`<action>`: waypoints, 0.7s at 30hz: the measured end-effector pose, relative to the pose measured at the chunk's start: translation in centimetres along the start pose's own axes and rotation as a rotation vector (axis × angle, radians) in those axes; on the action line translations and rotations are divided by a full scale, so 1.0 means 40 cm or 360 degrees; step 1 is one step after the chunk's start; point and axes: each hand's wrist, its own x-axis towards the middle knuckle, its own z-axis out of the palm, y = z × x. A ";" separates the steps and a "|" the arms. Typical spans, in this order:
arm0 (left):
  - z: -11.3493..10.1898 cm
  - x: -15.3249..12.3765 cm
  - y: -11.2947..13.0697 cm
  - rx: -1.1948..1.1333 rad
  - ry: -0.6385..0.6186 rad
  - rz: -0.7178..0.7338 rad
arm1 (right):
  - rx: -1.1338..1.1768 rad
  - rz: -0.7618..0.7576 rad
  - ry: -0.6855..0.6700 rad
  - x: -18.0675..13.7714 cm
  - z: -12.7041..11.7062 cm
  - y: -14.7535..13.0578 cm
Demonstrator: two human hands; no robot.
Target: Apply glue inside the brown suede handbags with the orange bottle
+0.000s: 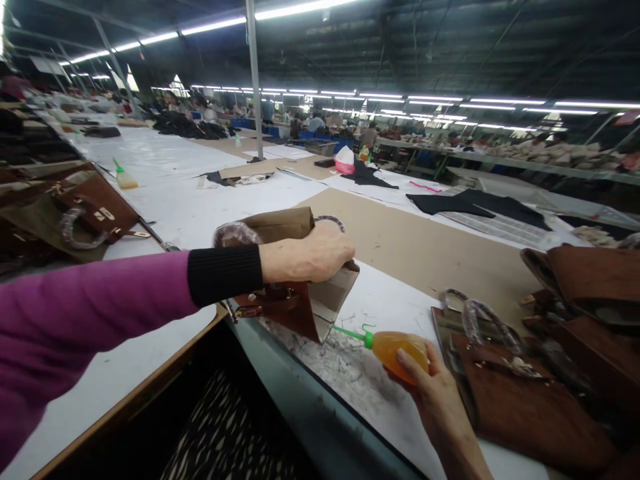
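My left hand (313,257), at the end of a magenta sleeve with a black cuff, is closed over the top edge of a brown handbag (287,230) standing on the table near its front edge. The bag's handles are wrapped in clear plastic, and a pale cardboard insert (333,300) shows at its lower right. My right hand (425,387) grips an orange glue squeeze bottle (397,348) with a green nozzle. The nozzle tip points left towards the bag's bottom corner, just short of it.
More brown handbags (520,393) lie in a pile at the right, others (95,210) at the far left. Another glue bottle (123,177) stands on the white table further back. Black material pieces (470,203) and a metal post (254,80) lie beyond. Other workers sit far back.
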 end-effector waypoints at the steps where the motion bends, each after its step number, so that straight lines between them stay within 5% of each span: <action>1: -0.006 -0.011 -0.002 0.0017 0.0013 -0.0020 | 0.0024 -0.0008 0.0000 0.009 0.000 -0.002; 21: 0.092 -0.033 0.001 -0.0212 -0.0167 -0.0110 | -0.0243 -0.0417 0.0044 0.193 0.027 0.003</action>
